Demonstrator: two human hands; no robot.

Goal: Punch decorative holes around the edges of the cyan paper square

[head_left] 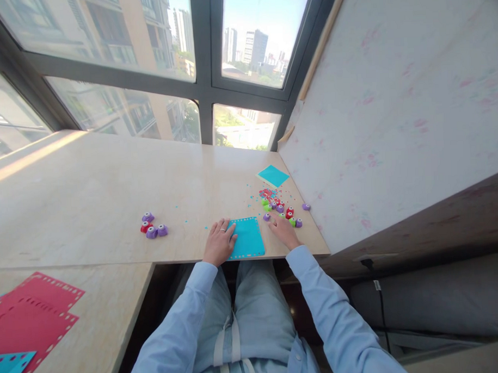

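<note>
A blue paper sheet (pixel 248 238) with punched holes along its edges lies at the front edge of the counter. My left hand (pixel 219 242) rests on its left side, fingers spread flat. To the right of the sheet, my right hand (pixel 284 231) is at a cluster of small craft punches, its fingers reaching forward and somewhat apart beside a purple punch (pixel 267 217). A green punch (pixel 292 222) and a red punch (pixel 289 211) are close by. I see nothing held in the right hand, though its fingertips are small in view.
Paper confetti (pixel 268 193) is scattered behind the punches, before a plain blue sheet (pixel 273 176). Several more punches (pixel 151 232) stand left. Punched red sheets (pixel 36 313) lie on the lower-left surface. A wall (pixel 377 122) bounds the right, windows the back.
</note>
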